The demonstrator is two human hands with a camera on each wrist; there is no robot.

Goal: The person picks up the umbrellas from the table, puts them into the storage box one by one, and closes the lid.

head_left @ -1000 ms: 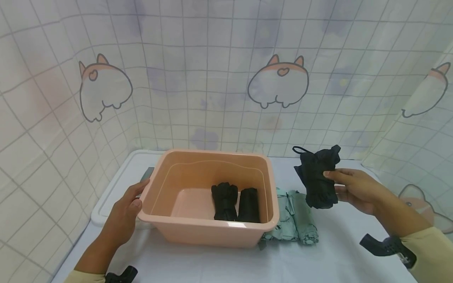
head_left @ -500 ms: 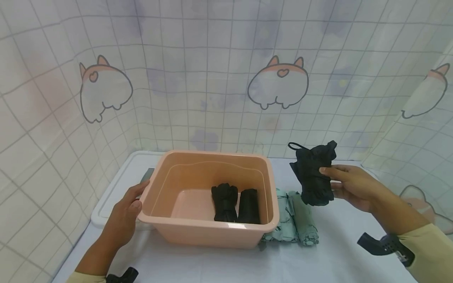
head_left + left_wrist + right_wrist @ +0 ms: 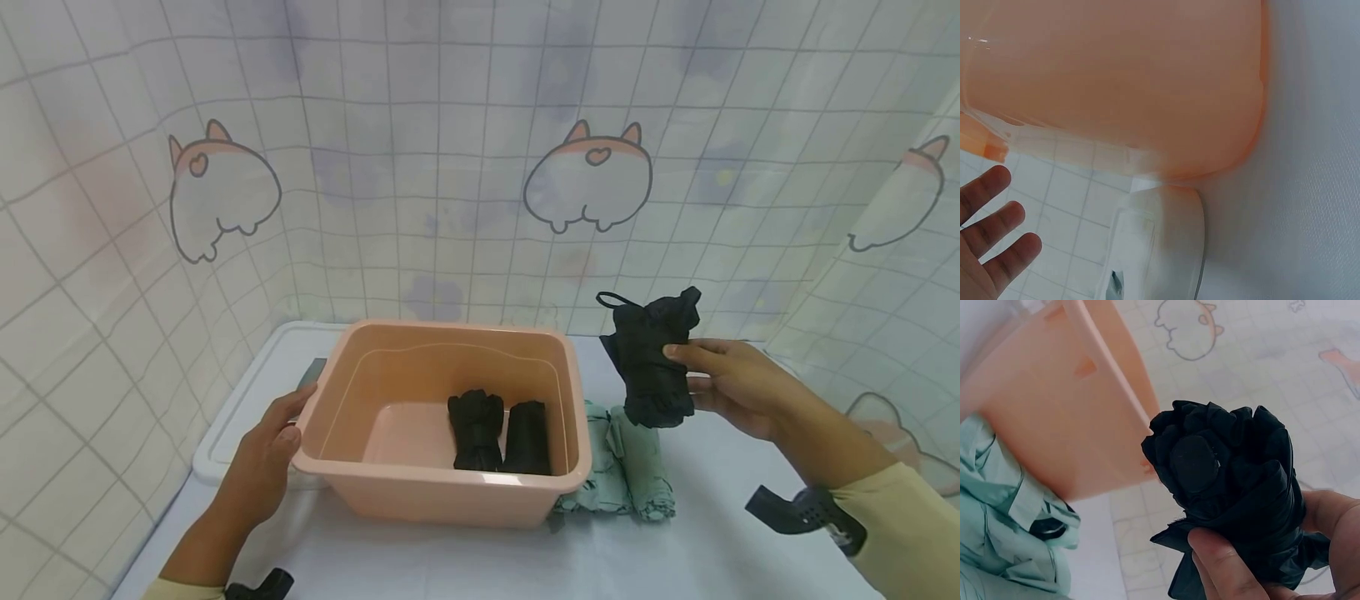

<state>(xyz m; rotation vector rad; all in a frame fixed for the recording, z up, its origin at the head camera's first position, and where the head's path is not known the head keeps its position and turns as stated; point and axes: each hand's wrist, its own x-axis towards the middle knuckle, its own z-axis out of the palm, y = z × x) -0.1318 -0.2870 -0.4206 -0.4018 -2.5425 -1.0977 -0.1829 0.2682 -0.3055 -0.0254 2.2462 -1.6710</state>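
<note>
My right hand pinches a folded black umbrella by its side, raised at the right of the basin. A thin wrist loop sticks out from its top. Its round end cap and gathered folds face the right wrist camera. My left hand touches the left rim of the peach plastic basin, and three fairly straight fingers show below the rim in the left wrist view. Inside the basin, towards its right, lie two more folded black items, a bunched one and a smoother one.
Two pale green folded cloth bundles lie side by side against the basin's right side on the white-covered table. Behind the basin's left side stands a white container. A grid-patterned curtain with cartoon corgis closes off the back and sides.
My right hand has moved left and slightly up with the black umbrella, closer to the basin. The left hand and the basin have stayed in place.
</note>
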